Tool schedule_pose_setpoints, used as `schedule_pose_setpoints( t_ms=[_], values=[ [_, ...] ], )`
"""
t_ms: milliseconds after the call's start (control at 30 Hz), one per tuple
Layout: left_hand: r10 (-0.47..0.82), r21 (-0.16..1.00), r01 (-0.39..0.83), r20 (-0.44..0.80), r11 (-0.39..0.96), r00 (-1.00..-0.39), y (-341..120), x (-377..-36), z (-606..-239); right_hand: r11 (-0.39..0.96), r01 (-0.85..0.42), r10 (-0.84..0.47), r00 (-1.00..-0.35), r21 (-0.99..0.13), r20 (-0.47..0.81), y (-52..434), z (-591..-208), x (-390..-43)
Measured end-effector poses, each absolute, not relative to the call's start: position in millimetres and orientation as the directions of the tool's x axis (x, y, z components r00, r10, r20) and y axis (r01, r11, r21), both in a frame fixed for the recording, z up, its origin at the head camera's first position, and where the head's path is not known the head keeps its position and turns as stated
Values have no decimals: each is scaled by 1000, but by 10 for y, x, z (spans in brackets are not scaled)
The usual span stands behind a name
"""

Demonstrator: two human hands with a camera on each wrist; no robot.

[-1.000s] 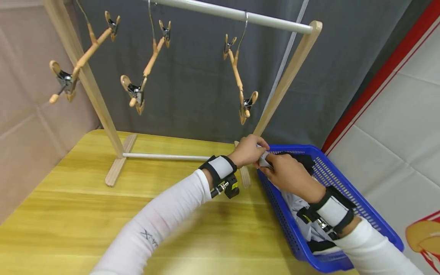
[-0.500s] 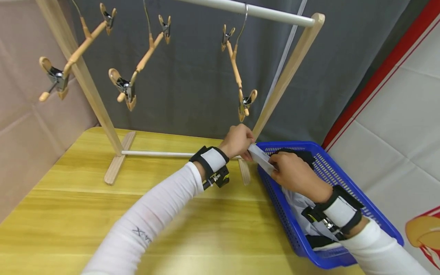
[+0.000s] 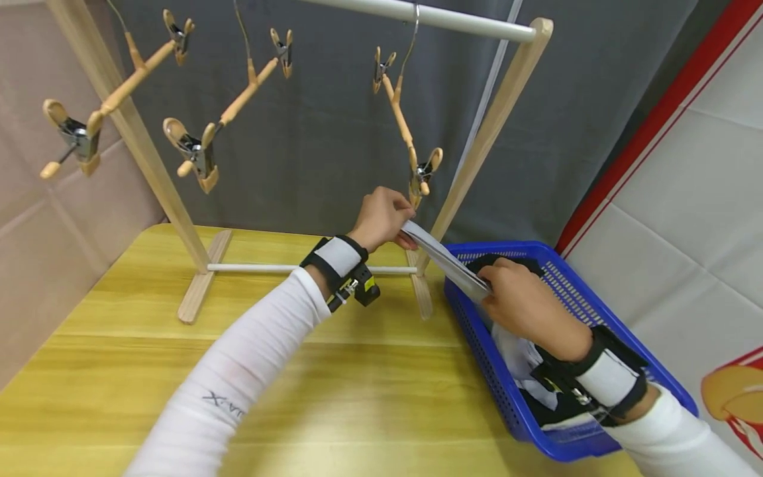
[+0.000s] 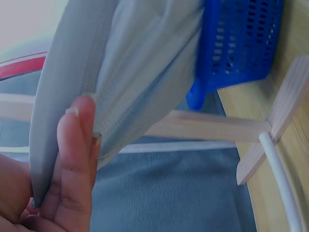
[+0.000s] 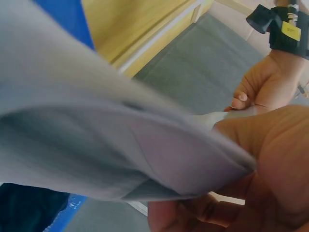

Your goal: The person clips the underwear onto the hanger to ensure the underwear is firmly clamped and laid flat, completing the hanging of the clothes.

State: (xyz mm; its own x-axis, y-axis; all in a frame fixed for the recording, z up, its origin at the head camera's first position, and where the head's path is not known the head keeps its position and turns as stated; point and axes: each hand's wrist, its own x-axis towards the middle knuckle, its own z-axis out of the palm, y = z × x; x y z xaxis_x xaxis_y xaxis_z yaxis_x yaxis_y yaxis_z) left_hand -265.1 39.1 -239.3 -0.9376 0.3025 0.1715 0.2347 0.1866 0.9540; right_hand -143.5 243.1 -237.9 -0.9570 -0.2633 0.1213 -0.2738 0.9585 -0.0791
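The cloth (image 3: 444,260), a light grey garment edge, stretches taut between both hands above the near left corner of the blue basket (image 3: 596,311). The left hand (image 3: 381,218) pinches its upper end, thumb and fingers (image 4: 77,159) curled over the folded hem, just below the lower clip of the nearest hanger (image 3: 411,132). The right hand (image 3: 518,301) grips the lower end over the basket, fingers closed round the fabric; the right wrist view shows the cloth (image 5: 120,145) bunched against that palm (image 5: 260,174), with the left hand (image 5: 263,87) beyond it. The rest of the garment trails down into the basket, where white and black fabric (image 3: 524,371) lies.

The basket sits on the right end of a yellow wooden table (image 3: 119,371), touching or just beside the foot of a wooden rack (image 3: 495,119). The rack's white rail (image 3: 453,20) carries three wooden clip hangers, all tilted; the other two (image 3: 226,112) (image 3: 101,99) hang well to the left. A white crossbar (image 3: 268,268) joins the rack's feet. Behind stands a dark grey curtain (image 3: 322,132). Both forearms wear white sleeves and black wrist straps.
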Motion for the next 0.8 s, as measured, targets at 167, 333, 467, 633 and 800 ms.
schedule_pose_setpoints(
  t_ms=[167,333,467,633,800],
  values=[
    [282,968,216,174,127,-944,307,-2672,-2384,960,-270,-259,-957,-76,132,2446,-2322,-1343],
    [247,964,245,214,104,-945,240,-2678,-2364,957,-286,-274,-948,-53,161,2483,-2263,-1184],
    [221,968,233,208,95,-953,183,-2699,-2360,966,-257,-249,-956,-34,153,2510,-2226,-1039],
    [209,969,235,214,76,-954,127,-2733,-2362,977,-214,-210,-971,-21,116,2515,-2210,-835],
    [198,967,237,215,94,-956,60,-2755,-2352,983,-186,-185,-979,-7,91,2488,-2224,-650]
  ],
)
